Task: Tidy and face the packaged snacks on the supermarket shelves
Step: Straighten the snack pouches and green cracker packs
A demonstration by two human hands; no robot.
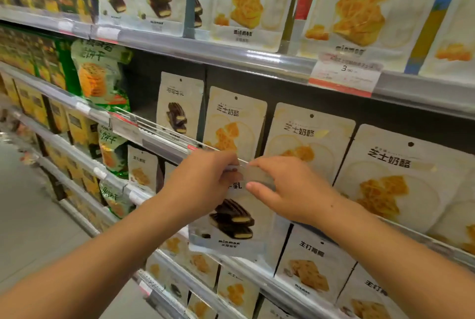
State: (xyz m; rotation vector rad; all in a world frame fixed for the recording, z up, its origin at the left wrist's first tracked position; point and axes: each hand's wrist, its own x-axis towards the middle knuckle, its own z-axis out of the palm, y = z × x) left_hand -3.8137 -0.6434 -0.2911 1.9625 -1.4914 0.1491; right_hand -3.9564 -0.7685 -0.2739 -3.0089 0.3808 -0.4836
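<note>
Both hands, left hand (pixel 203 180) and right hand (pixel 280 187), pinch the top edge of a pale chocolate-biscuit snack pouch (pixel 231 221) in front of the middle shelf rail (pixel 159 144); it should best go upright beside its matching pouch (pixel 178 105), label forward.

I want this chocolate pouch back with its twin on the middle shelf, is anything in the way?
Partly: the shelf's front rail crosses in front. The chocolate pouch in both hands must clear it to reach the twin pouch.

Both forearms bare to frame edge; no sleeves, apparently no rings or watch; hands (pixel 203 180) ungloved.
</note>
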